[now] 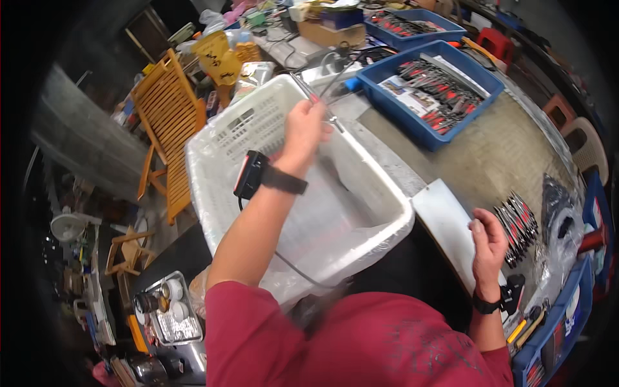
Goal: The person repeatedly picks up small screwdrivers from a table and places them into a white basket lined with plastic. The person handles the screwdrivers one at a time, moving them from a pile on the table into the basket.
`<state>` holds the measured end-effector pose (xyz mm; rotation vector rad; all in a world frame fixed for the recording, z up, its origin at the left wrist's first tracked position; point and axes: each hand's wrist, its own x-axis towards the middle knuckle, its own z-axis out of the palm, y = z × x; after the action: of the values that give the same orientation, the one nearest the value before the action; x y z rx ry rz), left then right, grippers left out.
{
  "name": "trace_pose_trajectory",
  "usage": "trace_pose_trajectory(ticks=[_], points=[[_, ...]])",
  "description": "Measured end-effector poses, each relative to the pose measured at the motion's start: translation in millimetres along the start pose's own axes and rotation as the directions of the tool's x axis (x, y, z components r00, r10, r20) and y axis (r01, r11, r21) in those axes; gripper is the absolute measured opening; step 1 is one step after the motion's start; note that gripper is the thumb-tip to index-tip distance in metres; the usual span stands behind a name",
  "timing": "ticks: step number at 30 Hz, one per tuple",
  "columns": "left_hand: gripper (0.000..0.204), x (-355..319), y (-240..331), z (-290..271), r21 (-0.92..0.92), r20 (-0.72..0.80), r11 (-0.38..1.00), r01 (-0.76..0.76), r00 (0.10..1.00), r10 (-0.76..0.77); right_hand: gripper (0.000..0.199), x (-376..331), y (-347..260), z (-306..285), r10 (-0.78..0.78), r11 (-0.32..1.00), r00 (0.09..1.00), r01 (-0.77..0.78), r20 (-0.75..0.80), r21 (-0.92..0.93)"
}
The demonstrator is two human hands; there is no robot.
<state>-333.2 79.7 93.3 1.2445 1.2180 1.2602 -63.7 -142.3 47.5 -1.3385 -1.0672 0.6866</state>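
Observation:
My left hand (305,132) reaches over the far side of a white plastic basket (398,216) lined with clear film. Its fingers are closed on a slim metal tool with a red part (314,98); the exact kind cannot be made out. My right hand (489,248) is loosely curled, fingers a little apart, with nothing visible in it. It hovers by a white board (445,209), just left of a row of similar metal tools with red parts (516,226) on the table. Both wrists wear dark straps with small devices.
A blue tray (425,138) of metal-and-red tools stands at the far right, with another blue tray (454,33) behind it. Clear plastic bags (561,238) lie at the right. A wooden folding chair (164,106) and a metal tray with jars (184,332) are on the left.

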Motion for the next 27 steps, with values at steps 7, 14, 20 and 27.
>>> trace_pose_trajectory(ticks=[7, 14, 20, 27], points=[[0.017, 56.1, -103.4, -138.1, 0.349, -0.199, 0.906, 0.238, 0.964, -0.177, 0.025, -0.1, 24.2, -23.8, -0.015, 0.997, 0.998, 0.01, -0.064, -0.08], [0.025, 60.8, -205.0, -203.4, 0.528, -0.447, 0.712, 0.462, 0.865, -0.23, 0.025, 0.3, 33.8, -35.9, 0.06, 0.996, 0.995, -0.065, -0.08, -0.062], [0.026, 67.7, -219.0, -203.8, 0.567, -0.421, 0.649, 0.506, 0.856, -0.3, 0.022, 1.7, 30.6, -28.0, 0.071, 0.99, 0.994, -0.081, -0.086, -0.116], [0.024, 86.4, -249.0, -214.0, 0.587, -0.454, 0.619, 0.522, 0.845, -0.283, 0.021, 3.1, 30.1, -18.3, 0.076, 0.977, 0.995, -0.088, -0.066, -0.195]])
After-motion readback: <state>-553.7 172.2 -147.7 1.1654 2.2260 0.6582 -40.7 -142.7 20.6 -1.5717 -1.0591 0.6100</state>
